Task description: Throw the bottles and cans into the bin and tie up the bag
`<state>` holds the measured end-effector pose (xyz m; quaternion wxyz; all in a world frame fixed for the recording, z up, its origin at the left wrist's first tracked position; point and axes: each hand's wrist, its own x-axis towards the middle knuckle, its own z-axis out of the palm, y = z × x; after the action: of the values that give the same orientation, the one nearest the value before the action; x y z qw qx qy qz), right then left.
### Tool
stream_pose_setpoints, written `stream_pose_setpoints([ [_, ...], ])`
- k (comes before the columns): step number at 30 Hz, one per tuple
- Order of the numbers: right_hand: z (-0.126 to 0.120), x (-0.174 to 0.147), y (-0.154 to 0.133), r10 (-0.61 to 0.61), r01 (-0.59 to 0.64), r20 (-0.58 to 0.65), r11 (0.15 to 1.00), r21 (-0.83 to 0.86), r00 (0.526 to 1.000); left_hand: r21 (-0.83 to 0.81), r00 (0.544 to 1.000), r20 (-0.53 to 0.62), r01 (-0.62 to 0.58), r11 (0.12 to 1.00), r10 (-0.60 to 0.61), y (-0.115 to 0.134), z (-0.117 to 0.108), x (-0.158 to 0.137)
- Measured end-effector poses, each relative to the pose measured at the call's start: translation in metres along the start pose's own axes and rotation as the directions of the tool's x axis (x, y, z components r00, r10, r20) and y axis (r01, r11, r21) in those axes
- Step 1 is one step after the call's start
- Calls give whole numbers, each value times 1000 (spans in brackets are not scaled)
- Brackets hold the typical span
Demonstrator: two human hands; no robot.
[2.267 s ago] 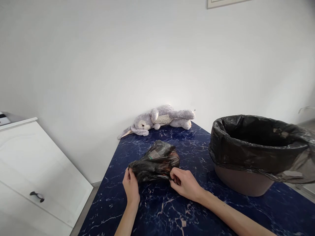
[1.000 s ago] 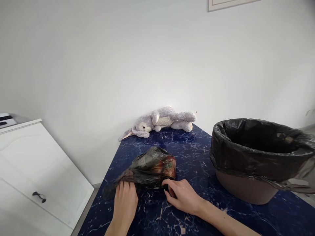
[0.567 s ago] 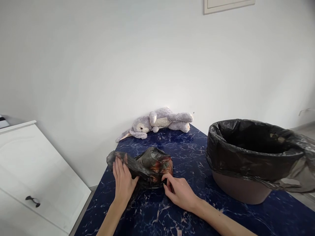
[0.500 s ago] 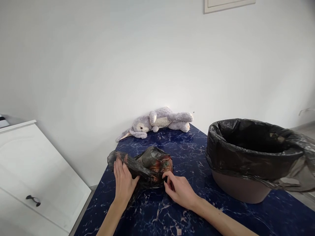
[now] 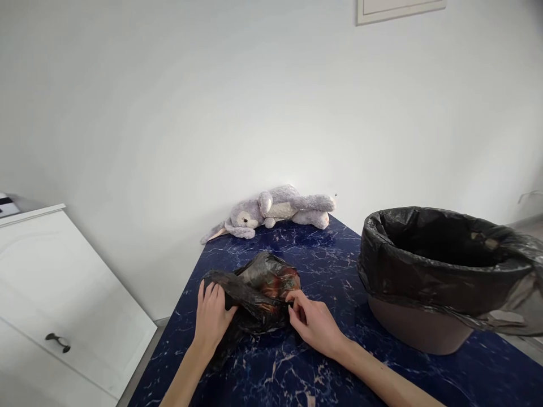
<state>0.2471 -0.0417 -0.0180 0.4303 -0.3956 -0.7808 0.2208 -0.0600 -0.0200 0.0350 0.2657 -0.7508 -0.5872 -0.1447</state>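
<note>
And the left hand (image 5: 211, 316) is gripping the black plastic bag (image 5: 252, 299), the right hand (image 5: 314, 323) is pinching its right end! It's lying bunched on the worktop (image 5: 335, 260), left of the lined bin (image 5: 418, 328), already holding reddish contents (image 5: 283, 282), no knot showing.

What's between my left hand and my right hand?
In the head view, a thin black plastic bag lies between your left hand and right hand, on the blue marbled tabletop.

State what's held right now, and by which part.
Black plastic bag. Right hand pinches its near right edge; left hand lies on its bunched left end, but whether it grips can't be told.
</note>
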Motion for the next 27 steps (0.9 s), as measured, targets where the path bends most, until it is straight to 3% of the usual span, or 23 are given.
stream_pose_setpoints([
  [6, 1, -2, 0, -3, 3, 6, 1000, -3, 1000, 2, 992, 83, 91, 996, -91, 3, -30, 4],
  [11, 2, -3, 0, -9, 9, 8, 1000, -14, 1000, 6, 956, 113, 274, 962, -272, 7, -62, 18],
  [14, 3, -3, 1, -12, 12, 11, 1000, -19, 1000, 3, 890, 161, 431, 902, -426, 7, -80, 28],
  [17, 3, -3, 2, -15, 15, 16, 1000, -24, 1000, -8, 799, 302, 547, 837, -520, 1, -95, 33],
  [19, 3, -3, 2, -18, 18, 18, 1000, -25, 1000, -63, 734, 461, 587, 807, -499, -3, -101, 31],
  [22, 2, -3, 2, -22, 22, 22, 999, -24, 1000, -242, 662, 675, 615, 751, -325, -4, -104, 22],
  [24, 3, -3, 1, -23, 23, 21, 999, -24, 1000, -373, 671, 713, 609, 700, -204, 3, -101, 14],
  [27, 3, -3, 0, -19, 20, 18, 999, -26, 1000, -536, 797, 582, 525, 661, -162, 16, -85, 2],
])
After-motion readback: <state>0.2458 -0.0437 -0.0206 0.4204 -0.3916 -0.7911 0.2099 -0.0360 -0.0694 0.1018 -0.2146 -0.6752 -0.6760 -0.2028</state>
